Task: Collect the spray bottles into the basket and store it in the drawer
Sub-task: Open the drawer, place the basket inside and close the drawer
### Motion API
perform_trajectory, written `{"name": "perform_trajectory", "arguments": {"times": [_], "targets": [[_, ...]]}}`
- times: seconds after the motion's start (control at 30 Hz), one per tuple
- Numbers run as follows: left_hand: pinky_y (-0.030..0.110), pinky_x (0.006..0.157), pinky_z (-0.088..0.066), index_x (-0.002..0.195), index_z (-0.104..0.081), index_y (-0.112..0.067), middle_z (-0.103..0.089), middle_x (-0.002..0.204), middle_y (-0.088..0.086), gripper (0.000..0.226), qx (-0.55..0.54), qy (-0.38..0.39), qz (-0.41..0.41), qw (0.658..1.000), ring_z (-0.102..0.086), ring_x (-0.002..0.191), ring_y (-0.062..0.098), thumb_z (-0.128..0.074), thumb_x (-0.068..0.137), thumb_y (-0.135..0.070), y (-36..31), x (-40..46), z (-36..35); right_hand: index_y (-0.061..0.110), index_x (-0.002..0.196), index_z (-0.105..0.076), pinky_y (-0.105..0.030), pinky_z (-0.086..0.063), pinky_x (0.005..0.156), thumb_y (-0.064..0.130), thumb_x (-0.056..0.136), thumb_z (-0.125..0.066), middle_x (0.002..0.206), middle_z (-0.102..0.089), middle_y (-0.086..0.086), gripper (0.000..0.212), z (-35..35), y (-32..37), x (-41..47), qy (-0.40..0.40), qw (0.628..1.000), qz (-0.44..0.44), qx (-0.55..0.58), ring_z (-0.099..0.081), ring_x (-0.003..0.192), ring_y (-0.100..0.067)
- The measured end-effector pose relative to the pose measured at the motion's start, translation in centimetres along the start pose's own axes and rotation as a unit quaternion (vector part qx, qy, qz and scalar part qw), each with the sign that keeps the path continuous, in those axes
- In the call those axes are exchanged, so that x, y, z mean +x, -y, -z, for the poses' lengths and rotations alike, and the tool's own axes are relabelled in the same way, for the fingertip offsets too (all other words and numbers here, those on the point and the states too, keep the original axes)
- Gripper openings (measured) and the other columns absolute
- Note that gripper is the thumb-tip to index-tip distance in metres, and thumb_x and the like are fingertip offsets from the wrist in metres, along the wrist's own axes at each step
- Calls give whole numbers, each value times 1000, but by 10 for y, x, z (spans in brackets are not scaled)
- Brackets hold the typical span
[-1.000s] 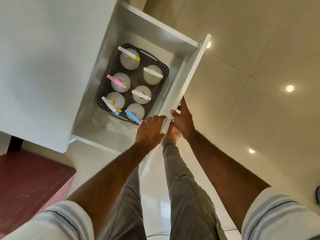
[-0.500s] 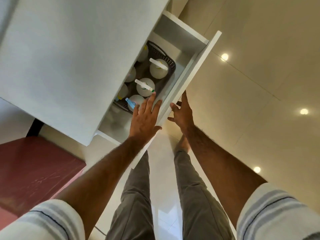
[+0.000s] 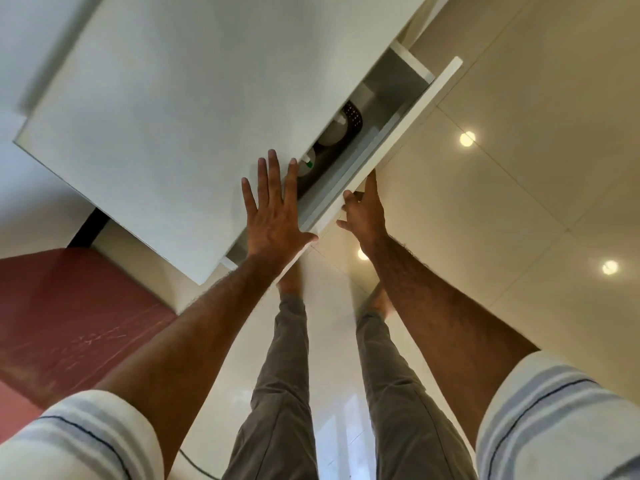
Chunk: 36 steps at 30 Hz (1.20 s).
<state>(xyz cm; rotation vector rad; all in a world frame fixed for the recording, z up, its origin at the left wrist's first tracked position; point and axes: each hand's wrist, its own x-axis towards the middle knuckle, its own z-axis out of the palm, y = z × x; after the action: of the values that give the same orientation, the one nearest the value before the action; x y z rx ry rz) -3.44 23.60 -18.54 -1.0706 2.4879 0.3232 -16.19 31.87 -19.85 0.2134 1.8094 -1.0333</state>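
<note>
My left hand (image 3: pixel 273 216) lies flat, fingers spread, on the white top (image 3: pixel 194 109) just over the drawer (image 3: pixel 398 133) gap. My right hand (image 3: pixel 365 211) is open against the drawer front. Inside the narrow gap I see the basket (image 3: pixel 353 116) with two bottles (image 3: pixel 334 133).

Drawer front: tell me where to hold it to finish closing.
Press the drawer front on its flat outer face, from the floor side, as the right hand does. Keep the left hand off the narrow gap; its fingers lie by the basket.
</note>
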Motion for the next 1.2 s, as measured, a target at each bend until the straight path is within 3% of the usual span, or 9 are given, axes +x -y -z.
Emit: {"name": "perform_trajectory", "arguments": {"times": [0.1, 0.4, 0.57, 0.7, 1.0, 1.1, 1.17, 1.2], "targets": [[61, 122, 2, 157, 15, -17, 21, 165, 14, 135, -18, 8, 17, 1000, 19, 152, 35, -72, 69, -70, 8, 3, 1, 31, 158, -6, -55, -49, 103, 9, 103, -47, 145, -47, -16, 72, -8, 8, 4, 6, 1000, -4, -15, -52, 129, -36], [59, 123, -6, 159, 5, -18, 8, 168, 11, 110, -7, 0, -20, 1000, 6, 155, 32, -69, 85, -53, 30, 13, 1, 34, 157, -10, -55, -56, 93, -7, 95, -51, 150, -43, -15, 84, -24, 32, 15, 56, 998, -7, 6, -50, 132, -35], [58, 121, -20, 158, -8, -16, -4, 168, 13, 91, -7, -6, -26, 1000, -7, 155, 34, -67, 91, -27, 29, 17, 7, 34, 157, -8, -41, -60, 82, -16, 90, -51, 151, -42, -13, 94, -27, 41, 17, 82, 997, 2, -16, -55, 126, -28], [57, 115, -31, 155, -20, -15, -16, 165, 15, 80, 1, -13, -25, 1000, -19, 150, 37, -62, 88, -7, 28, 22, 15, 33, 158, -9, -44, -58, 88, -19, 89, -46, 151, -42, -11, 94, -27, 45, 18, 108, 993, 14, -40, -55, 126, -29], [56, 104, -41, 150, -25, -12, -24, 159, 17, 82, 51, 10, -33, 998, -30, 142, 38, -67, 80, -8, 36, 30, 18, 33, 158, -10, -48, -57, 94, -15, 89, -52, 149, -45, -9, 93, -30, 55, 21, 132, 981, 58, -129, -59, 119, -28], [56, 107, -38, 151, -25, -13, -23, 161, 15, 77, 36, 32, -41, 998, -28, 143, 37, -63, 85, -18, 38, 29, 24, 31, 158, -8, -35, -58, 86, -6, 90, -53, 150, -44, -9, 89, -22, 58, 19, 143, 951, 95, -255, -58, 117, -24], [56, 110, -35, 154, -19, -13, -21, 162, 14, 77, 38, 34, -52, 997, -27, 145, 36, -58, 91, -34, 42, 28, 38, 24, 158, -8, -39, -51, 97, 5, 91, -55, 153, -39, -12, 85, -17, 71, 10, 145, 892, 139, -404, -48, 131, -29], [57, 114, -31, 156, -12, -13, -19, 164, 14, 80, 44, 41, -49, 997, -25, 147, 35, -53, 94, -41, 44, 27, 48, 21, 158, -8, -43, -47, 103, 12, 91, -57, 154, -36, -13, 83, -13, 80, 2, 138, 846, 170, -487, -42, 135, -31]]}}
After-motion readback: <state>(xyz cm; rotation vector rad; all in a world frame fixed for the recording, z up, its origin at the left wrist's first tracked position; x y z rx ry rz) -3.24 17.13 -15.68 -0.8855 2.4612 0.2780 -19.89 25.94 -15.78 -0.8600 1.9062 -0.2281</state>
